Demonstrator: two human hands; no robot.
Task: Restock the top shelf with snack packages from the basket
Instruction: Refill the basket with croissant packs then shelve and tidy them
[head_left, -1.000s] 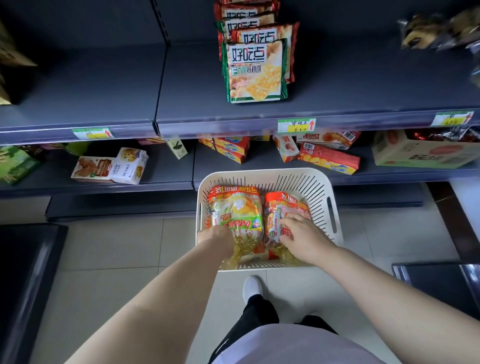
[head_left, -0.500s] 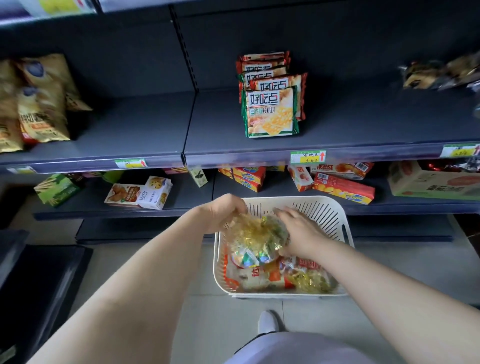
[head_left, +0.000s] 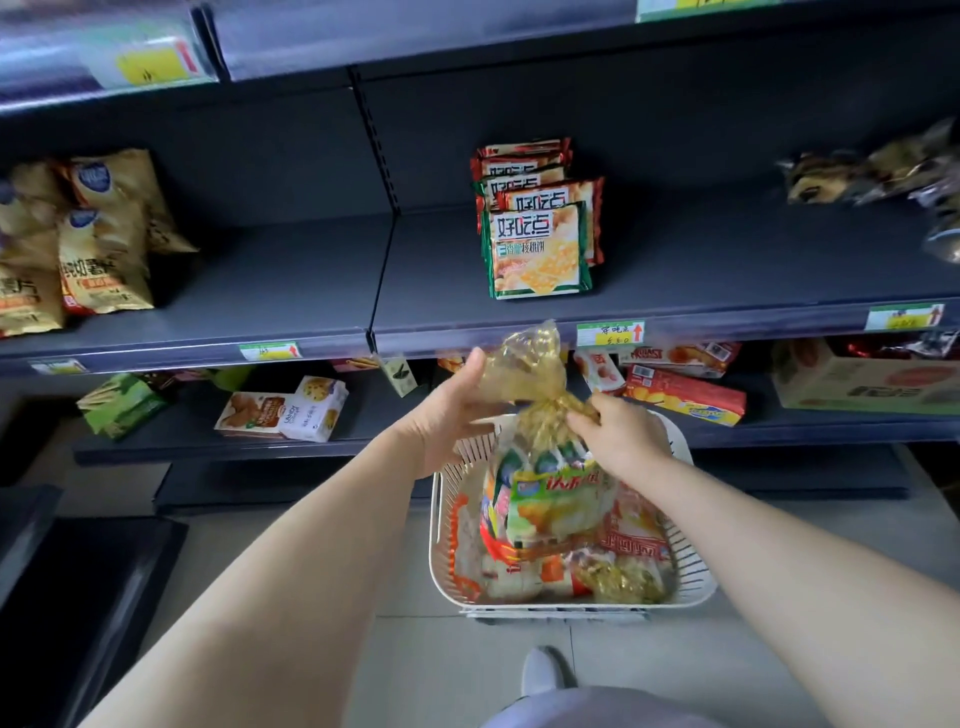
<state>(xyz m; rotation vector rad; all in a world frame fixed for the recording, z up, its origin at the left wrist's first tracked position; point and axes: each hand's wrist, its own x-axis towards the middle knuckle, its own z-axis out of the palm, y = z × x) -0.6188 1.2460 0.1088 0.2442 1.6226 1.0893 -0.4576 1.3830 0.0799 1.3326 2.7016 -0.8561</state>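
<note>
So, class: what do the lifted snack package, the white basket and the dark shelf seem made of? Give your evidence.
Snack package: thin glossy plastic film, probably; its gold-tinted top crinkles and is see-through.
Basket: moulded white plastic, fairly matt; slotted walls, rounded rim.
Shelf: likely painted metal, dark matt grey; thin flat boards, though unconfirmed.

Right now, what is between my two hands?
In the head view, only the gold twisted neck of the snack package lies between the left hand and the right hand; both hold it.
</note>
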